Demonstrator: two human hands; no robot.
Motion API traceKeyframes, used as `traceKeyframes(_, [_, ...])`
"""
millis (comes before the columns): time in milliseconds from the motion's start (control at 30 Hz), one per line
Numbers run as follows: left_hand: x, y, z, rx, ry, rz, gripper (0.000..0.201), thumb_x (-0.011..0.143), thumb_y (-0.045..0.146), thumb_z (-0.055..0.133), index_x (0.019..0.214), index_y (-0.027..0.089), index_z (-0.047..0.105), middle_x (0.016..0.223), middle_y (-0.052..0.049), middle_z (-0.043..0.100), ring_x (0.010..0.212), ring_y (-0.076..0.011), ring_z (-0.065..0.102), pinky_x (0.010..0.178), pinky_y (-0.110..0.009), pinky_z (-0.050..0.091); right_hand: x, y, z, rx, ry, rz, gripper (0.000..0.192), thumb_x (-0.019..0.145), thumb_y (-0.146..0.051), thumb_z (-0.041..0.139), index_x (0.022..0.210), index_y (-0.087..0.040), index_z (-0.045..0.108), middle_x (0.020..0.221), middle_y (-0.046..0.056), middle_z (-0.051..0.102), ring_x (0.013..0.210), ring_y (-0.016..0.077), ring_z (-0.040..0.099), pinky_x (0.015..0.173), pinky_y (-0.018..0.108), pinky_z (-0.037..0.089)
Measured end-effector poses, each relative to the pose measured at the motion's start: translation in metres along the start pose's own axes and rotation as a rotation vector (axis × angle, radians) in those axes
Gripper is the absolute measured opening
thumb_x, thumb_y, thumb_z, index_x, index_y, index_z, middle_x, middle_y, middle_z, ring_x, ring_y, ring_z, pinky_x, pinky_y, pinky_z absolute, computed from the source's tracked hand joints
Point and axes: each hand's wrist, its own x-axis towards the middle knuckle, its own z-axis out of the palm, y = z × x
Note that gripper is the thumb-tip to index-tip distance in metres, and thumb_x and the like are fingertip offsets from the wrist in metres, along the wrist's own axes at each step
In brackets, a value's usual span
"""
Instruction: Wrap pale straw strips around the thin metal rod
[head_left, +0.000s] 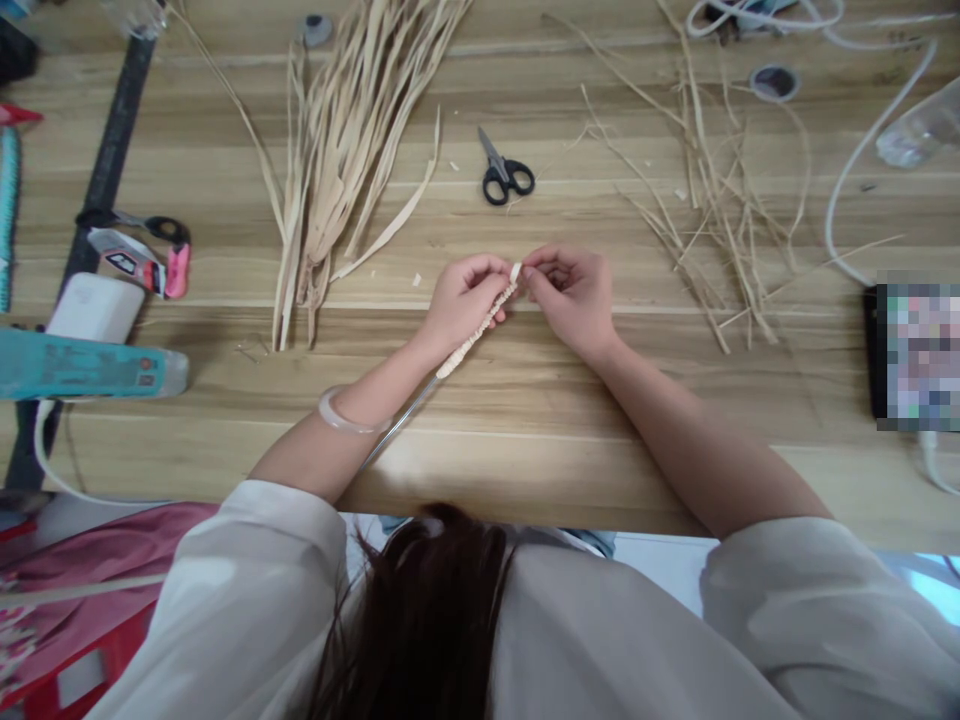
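Note:
My left hand (469, 300) is closed around the upper part of a thin metal rod (401, 420) threaded with a pale, gathered strip (469, 352). The rod slants from under my left forearm up to my fingers. At its upper end, a small pale strip loop (516, 272) stands out between both hands. My right hand (571, 295) pinches at this end with thumb and forefinger, the other fingers curled in. What exactly lies between those fingertips is too small to make out. Scissors (504, 170) with black handles lie on the table beyond my hands.
A bundle of dried strips (349, 140) lies at the back left, with loose thin strips (709, 190) at the right. A teal device (82, 362), a white block (97, 307) and a second pair of scissors (161, 228) sit left. A screen (922, 350) and white cable (836, 200) are right.

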Motion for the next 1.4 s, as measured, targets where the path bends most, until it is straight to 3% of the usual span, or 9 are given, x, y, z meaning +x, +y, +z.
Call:
traceKeyframes(833, [-0.0024,0.0041,0.0000,-0.012,-0.005,0.013,0.007,0.076,0.017,0.056,0.080,0.015,0.061,0.068,0.001,0.065,0.043,-0.0022,0.052,0.042,-0.012,0.040,0.0015,0.0066,0.0001,-0.003,0.022,-0.024,0.017,0.078,-0.036,0.067,0.082,-0.022,0.058,0.067,-0.002,0.061,0.062,0.0112,0.059,0.057,0.025,0.050])
traceKeyframes(1400, [-0.0037,0.0032,0.0006,0.003,0.019,0.041,0.006,0.079,0.022,0.059,0.079,0.016,0.060,0.064,0.003,0.062,0.041,-0.0024,0.051,0.040,-0.013,0.039,0.0003,0.0021,0.0000,-0.008,-0.010,-0.008,0.016,0.078,-0.035,0.067,0.082,-0.020,0.065,0.070,0.001,0.064,0.064,0.0119,0.060,0.060,0.027,0.051])
